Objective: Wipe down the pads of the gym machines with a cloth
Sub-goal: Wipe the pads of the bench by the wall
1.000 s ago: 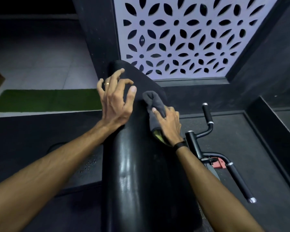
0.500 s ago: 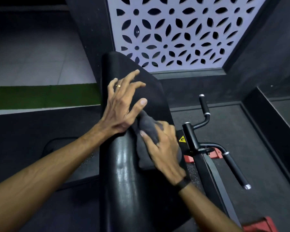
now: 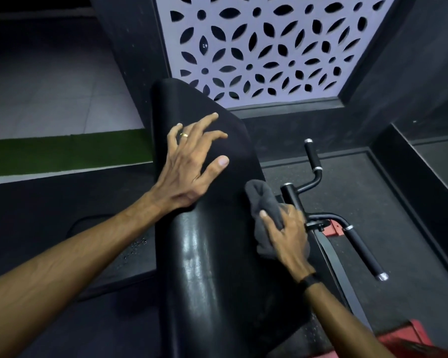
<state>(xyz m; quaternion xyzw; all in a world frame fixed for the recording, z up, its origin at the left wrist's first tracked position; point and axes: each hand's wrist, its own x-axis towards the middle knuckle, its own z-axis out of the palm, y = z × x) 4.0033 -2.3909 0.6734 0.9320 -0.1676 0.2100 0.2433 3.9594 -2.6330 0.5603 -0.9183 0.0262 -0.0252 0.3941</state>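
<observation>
A long black machine pad (image 3: 204, 267) runs up the middle of the head view, glossy near me and matt at its far end. My left hand (image 3: 192, 164) rests on its upper part with fingers spread and bent. A bunched dark grey cloth (image 3: 265, 202) lies against the pad's right edge. My right hand (image 3: 287, 233) presses that cloth against the pad, fingers and thumb wrapped over it. A black band sits on my right wrist.
Black handlebars (image 3: 313, 161) with padded grips (image 3: 365, 251) stick out right of the pad, over a red frame part (image 3: 334, 228). A white cut-out screen (image 3: 264, 47) stands behind. A green mat (image 3: 67, 153) lies on the floor at left. Dark walls box in the right side.
My right hand has slid the cloth from the pad's middle, under my left thumb, out to its right edge. My left hand has stayed on the upper pad.
</observation>
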